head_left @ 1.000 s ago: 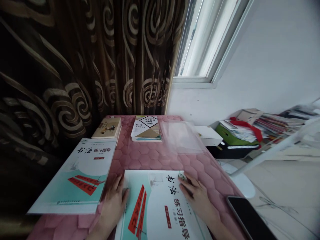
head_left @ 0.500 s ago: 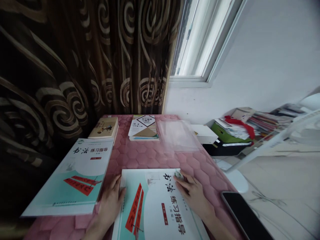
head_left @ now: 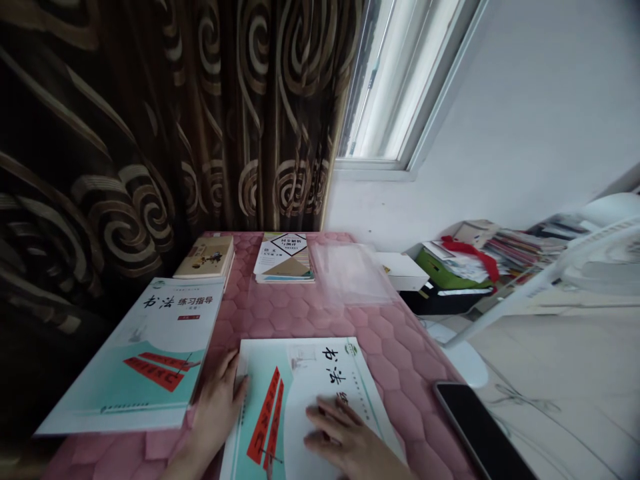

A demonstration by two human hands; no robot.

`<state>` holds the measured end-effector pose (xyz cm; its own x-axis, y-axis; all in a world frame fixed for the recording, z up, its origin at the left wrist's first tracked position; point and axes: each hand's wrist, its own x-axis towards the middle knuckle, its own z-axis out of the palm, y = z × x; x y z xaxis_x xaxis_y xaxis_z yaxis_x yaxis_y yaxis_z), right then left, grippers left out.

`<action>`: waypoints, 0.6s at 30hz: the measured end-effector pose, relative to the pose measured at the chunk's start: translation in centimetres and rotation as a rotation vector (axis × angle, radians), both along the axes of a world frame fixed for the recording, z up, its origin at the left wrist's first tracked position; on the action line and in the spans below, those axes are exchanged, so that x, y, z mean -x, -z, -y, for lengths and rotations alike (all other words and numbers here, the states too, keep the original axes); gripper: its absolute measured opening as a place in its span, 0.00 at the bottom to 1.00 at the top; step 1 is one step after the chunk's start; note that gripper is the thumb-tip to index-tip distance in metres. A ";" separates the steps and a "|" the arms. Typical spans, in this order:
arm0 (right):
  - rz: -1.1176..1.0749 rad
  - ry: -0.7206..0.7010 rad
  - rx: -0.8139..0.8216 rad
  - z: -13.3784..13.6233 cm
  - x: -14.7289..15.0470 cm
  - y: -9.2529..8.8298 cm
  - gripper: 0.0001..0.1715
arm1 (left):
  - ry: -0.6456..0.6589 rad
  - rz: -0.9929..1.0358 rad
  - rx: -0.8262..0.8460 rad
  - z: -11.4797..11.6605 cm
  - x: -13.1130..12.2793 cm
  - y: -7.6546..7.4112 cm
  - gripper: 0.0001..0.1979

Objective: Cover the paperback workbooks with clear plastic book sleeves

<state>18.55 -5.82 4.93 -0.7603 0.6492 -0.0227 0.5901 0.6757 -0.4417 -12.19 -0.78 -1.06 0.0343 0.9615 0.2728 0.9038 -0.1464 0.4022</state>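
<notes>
A calligraphy workbook [head_left: 300, 373] with a white and teal cover and red banners lies on the pink table, turned sideways. My left hand [head_left: 217, 400] rests along its left edge, thumb and fingertips touching the edge and apart from each other. Flat across the cover, my right hand [head_left: 345, 437] has its fingers spread and hides part of the title. A similar workbook [head_left: 150, 340] lies to the left, its title facing me.
Behind are a brown-covered stack of books [head_left: 205, 257], a smaller pile of booklets [head_left: 284, 257] and clear plastic sheets [head_left: 353, 273]. A phone [head_left: 480, 427] lies at the right table edge. A white box [head_left: 403, 270] and a white fan [head_left: 540, 287] stand beyond the table.
My right hand has moved from the workbook's far right corner down and left onto the middle of its cover. The left hand stays at the left edge. The view has shifted slightly.
</notes>
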 end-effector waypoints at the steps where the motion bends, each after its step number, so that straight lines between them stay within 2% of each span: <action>1: 0.000 -0.014 -0.027 0.0 0.2 0.2 0.27 | 0.002 -0.010 -0.001 0.0 0.0 0.0 0.21; 4: -0.006 -0.017 -0.049 -0.3 0.3 0.5 0.26 | -0.005 -0.037 -0.029 -0.1 0.0 0.1 0.22; 6: -0.005 -0.020 -0.004 -0.4 0.1 0.3 0.29 | -0.012 -0.053 -0.069 0.1 0.0 -0.1 0.23; 8: 0.002 -0.009 0.055 -0.5 0.1 -0.2 0.29 | 0.038 -0.060 -0.082 0.7 0.0 -0.8 0.23; 11: 0.001 0.024 0.135 -0.4 0.1 -1.0 0.28 | 0.302 -0.043 0.082 2.2 0.0 -2.4 0.22; 14: -0.024 0.047 0.188 -0.4 0.3 -1.4 0.28 | 0.581 0.008 0.350 3.8 0.1 -3.7 0.29; 16: -0.034 0.061 0.208 -0.4 0.4 -1.5 0.29 | 0.648 0.024 0.455 4.5 0.0 -4.0 0.35; 18: -0.038 0.074 0.216 -0.3 0.4 -1.6 0.28 | 0.639 0.026 0.491 4.9 0.0 -4.2 0.37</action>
